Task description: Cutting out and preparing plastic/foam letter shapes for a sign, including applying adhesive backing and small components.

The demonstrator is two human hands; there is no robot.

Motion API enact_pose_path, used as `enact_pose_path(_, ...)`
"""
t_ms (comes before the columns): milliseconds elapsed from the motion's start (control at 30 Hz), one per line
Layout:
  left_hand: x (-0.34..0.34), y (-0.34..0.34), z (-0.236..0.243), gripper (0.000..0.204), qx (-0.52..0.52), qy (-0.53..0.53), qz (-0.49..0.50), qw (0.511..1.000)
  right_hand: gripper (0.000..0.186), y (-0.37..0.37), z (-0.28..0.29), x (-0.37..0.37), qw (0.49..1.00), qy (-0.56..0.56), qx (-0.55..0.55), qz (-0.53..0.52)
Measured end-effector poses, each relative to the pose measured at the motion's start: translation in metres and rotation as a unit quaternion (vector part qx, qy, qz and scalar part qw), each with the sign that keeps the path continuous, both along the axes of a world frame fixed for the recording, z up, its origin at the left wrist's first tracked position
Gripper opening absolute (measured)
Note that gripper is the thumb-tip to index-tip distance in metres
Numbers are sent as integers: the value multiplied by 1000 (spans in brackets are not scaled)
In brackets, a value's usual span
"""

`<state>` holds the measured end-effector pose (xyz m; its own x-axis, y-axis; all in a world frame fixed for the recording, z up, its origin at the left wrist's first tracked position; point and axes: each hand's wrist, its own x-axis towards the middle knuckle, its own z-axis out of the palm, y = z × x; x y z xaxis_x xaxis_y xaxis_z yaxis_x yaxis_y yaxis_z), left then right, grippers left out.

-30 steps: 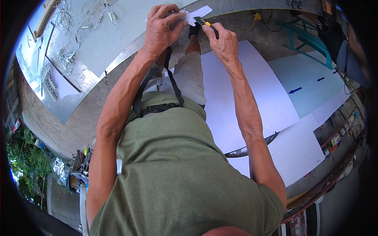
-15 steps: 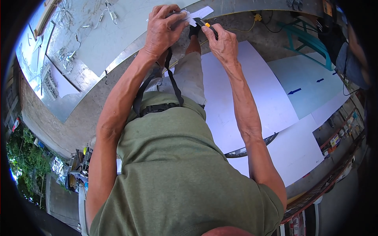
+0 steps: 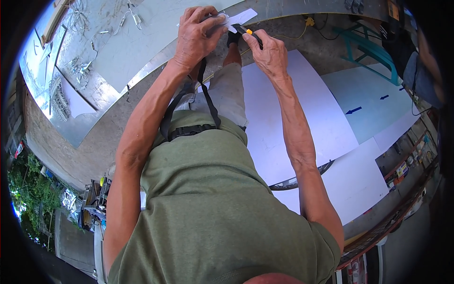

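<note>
Near the top middle, my left hand [image 3: 197, 35] is closed on a small white cut-out piece [image 3: 243, 17], whose arms stick out to the right of the fingers. In my right hand [image 3: 269, 53] is a black utility knife [image 3: 249, 32] with a yellow part. The knife's front end meets the lower edge of the white piece; its blade is too small to make out. My left fingers cover much of the piece. Both hands are by the near edge of a grey metal-topped table [image 3: 142, 47].
On the table lie a coil of wire [image 3: 59, 97] and white cords with small modules [image 3: 137, 20]. Large white sheets [image 3: 283, 118] and a pale green sheet [image 3: 366, 102] lie to my right. Beyond are a teal stool [image 3: 378, 54] and another person's arm [image 3: 428, 61].
My right hand and the knife have shifted very slightly down and right. The white piece and my left hand have barely moved; both grips are the same.
</note>
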<state>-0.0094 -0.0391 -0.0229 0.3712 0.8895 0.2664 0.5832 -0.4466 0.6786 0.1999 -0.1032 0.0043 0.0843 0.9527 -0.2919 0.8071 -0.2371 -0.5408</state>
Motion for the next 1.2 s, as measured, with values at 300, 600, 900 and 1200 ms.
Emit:
enact_pose_path(300, -1, -1, -1, 30, -1, 1, 5, 1000, 44, 3, 1, 7, 1000, 4, -2, 21)
enact_pose_path(600, -1, 0, 0, 30, -4, -1, 6, 1000, 44, 2, 0, 9, 1000, 12, -3, 16)
enact_pose_path(900, 0, -1, -1, 30, 1, 1, 6, 1000, 43, 3, -1, 10, 999, 6, 19, 28)
enact_pose_path(1200, 0, 0, 0, 31, 0, -8, 8, 1000, 44, 5, 0, 12, 999, -5, 2, 50)
